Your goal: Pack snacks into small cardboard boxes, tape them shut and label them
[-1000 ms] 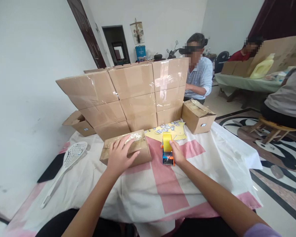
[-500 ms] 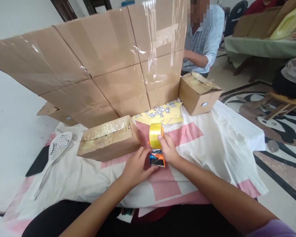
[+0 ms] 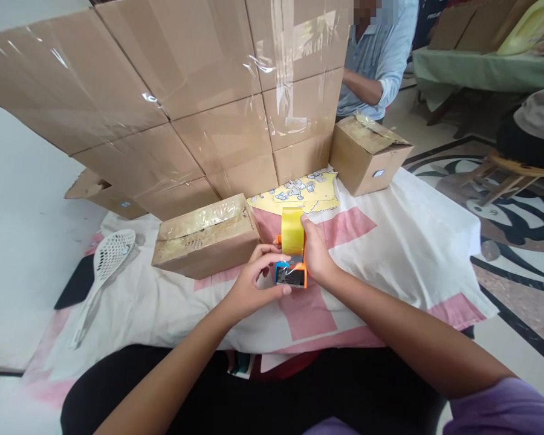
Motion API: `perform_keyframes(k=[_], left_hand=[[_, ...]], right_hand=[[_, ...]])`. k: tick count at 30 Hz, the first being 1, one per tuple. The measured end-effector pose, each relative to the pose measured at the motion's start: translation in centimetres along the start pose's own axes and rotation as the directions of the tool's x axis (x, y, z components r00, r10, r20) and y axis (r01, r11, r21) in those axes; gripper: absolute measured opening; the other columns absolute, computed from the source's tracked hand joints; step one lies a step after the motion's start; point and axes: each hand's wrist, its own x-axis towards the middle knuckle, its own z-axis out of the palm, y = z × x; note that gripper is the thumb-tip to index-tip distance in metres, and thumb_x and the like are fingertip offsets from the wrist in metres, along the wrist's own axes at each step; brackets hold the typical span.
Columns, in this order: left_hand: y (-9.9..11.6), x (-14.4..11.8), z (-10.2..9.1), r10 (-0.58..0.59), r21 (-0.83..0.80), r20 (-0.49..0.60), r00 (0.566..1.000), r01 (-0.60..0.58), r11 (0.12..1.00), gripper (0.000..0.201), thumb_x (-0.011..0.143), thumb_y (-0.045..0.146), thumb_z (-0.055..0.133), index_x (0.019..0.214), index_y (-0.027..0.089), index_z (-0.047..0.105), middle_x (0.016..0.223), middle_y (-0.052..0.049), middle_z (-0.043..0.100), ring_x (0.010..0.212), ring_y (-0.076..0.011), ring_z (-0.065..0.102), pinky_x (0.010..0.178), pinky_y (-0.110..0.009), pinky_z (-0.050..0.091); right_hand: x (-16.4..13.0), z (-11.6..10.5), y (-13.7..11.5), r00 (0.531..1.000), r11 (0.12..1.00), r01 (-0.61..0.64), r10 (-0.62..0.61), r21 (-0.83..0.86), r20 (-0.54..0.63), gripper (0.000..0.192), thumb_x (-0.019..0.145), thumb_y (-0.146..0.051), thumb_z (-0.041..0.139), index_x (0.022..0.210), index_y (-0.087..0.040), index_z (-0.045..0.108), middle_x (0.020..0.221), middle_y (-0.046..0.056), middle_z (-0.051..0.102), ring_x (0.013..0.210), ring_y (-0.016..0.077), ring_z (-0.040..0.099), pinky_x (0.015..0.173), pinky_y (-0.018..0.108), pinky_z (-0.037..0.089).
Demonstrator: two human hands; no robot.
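A tape dispenser (image 3: 291, 275) with an orange and blue frame is held over the cloth-covered table, a wide roll of yellow tape (image 3: 292, 231) mounted at its far end. My right hand (image 3: 318, 251) is closed around the dispenser's right side, its thumb near the roll. On the left, my left hand (image 3: 254, 281) pinches the blue front end, fingers on top and thumb at the lower edge. A closed cardboard box (image 3: 208, 241) lies just left of my hands. Beyond the roll is a yellow cut-out sheet (image 3: 317, 188) with grey drawn stones.
A tall taped cardboard panel (image 3: 208, 78) stands across the back. Another cardboard box (image 3: 372, 154) sits at the right, and a white slotted ladle (image 3: 106, 260) lies at the left. Behind the panel is a person in a light blue shirt (image 3: 396, 54).
My view has tilted downward slightly. The dispenser has turned a little in my hands, and my left fingers have shifted onto its blue front part.
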Motion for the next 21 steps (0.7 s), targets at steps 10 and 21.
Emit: perform_keyframes(k=[10, 21], left_hand=[[-0.2, 0.6, 1.6, -0.469, -0.552, -0.147, 0.871, 0.321, 0.769, 0.032, 0.076, 0.034, 0.085, 0.106, 0.022, 0.080, 0.104, -0.007, 0.074, 0.094, -0.0181, 0.066, 0.082, -0.028, 0.050], [-0.8, 1.0, 1.7, -0.562, -0.512, -0.078, 0.823, 0.451, 0.731, 0.037, 0.072, 0.037, 0.085, 0.098, 0.016, 0.072, 0.078, -0.002, 0.072, 0.037, -0.0005, 0.035, 0.040, -0.019, 0.034]], right_hand=[[2.9, -2.9, 2.8, 0.871, 0.687, 0.451, -0.479, -0.570, 0.111, 0.052, 0.103, -0.060, 0.033, 0.066, -0.024, 0.042, 0.059, -0.001, 0.046, 0.055, 0.0152, 0.042, 0.056, 0.032, 0.033], [4.8, -1.6, 2.3, 0.816, 0.650, 0.497, -0.575, -0.575, 0.056, 0.053, 0.105, -0.059, 0.028, 0.065, -0.025, 0.033, 0.058, -0.003, 0.038, 0.054, 0.0137, 0.035, 0.054, 0.032, 0.028]])
